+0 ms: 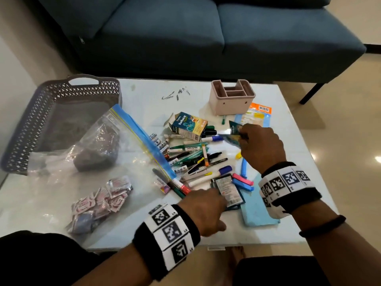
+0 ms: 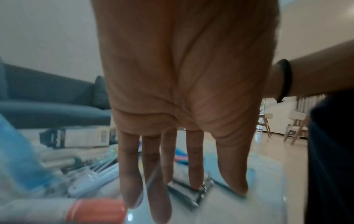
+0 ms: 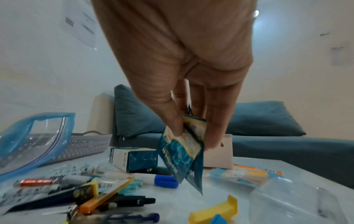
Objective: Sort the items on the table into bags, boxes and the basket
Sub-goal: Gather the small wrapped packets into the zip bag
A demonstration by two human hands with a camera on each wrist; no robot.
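My right hand (image 1: 242,135) hovers over the table's right middle and pinches folded teal sachets (image 1: 235,131) between thumb and fingers; in the right wrist view those sachets (image 3: 184,153) hang below the hand (image 3: 193,136). My left hand (image 1: 220,195) lies near the front edge with straight fingers touching a dark foil sachet (image 1: 228,190), seen under the fingertips (image 2: 195,186) in the left wrist view. A pile of pens and markers (image 1: 191,155) sits between the hands. A teal Koflet-H box (image 1: 189,125) lies behind the pile.
A grey lattice basket (image 1: 24,129) stands at the left with a large zip bag (image 1: 97,145) leaning out of it. A clear bag of pink sachets (image 1: 99,205) lies front left. A pink organiser box (image 1: 231,100) stands at the back, plastic clips (image 1: 242,182) at the right.
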